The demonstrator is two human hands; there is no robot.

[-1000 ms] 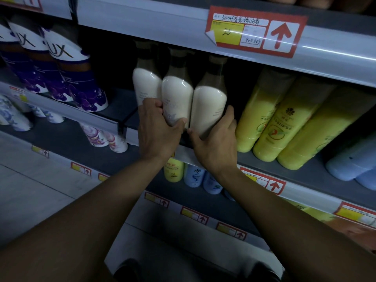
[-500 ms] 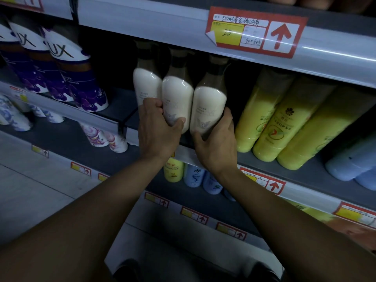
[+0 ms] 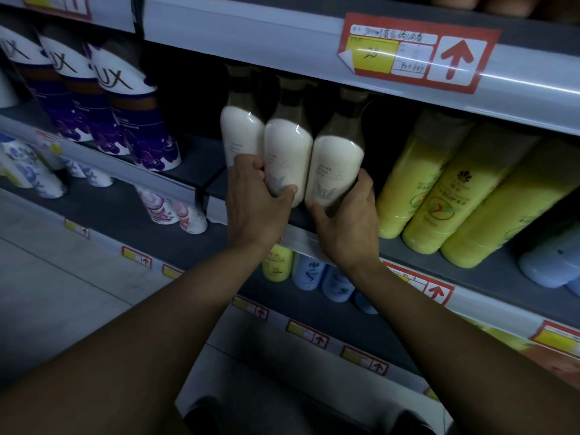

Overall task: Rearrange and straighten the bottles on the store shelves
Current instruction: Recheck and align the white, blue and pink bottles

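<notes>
Three white bottles with dark necks stand side by side on the grey shelf (image 3: pixel 489 271). My left hand (image 3: pixel 255 204) grips the base of the middle white bottle (image 3: pixel 287 152), fingers behind it and thumb across its front. My right hand (image 3: pixel 348 219) grips the base of the right white bottle (image 3: pixel 337 161), thumb in front and fingers round its right side. The left white bottle (image 3: pixel 240 133) stands just behind my left hand's fingers. The bottle bottoms are hidden by my hands.
Three yellow bottles (image 3: pixel 452 196) lean to the right of the white ones, with pale blue bottles (image 3: pixel 552 262) beyond. Purple LUX bottles (image 3: pixel 135 120) stand at the left. A red price tag (image 3: pixel 414 54) hangs on the shelf above. Lower shelves hold small yellow, blue and floral bottles.
The right white bottle has turned in my right hand so its printed emblem faces front. My thumb has moved lower. My left hand has kept its hold on the middle bottle.
</notes>
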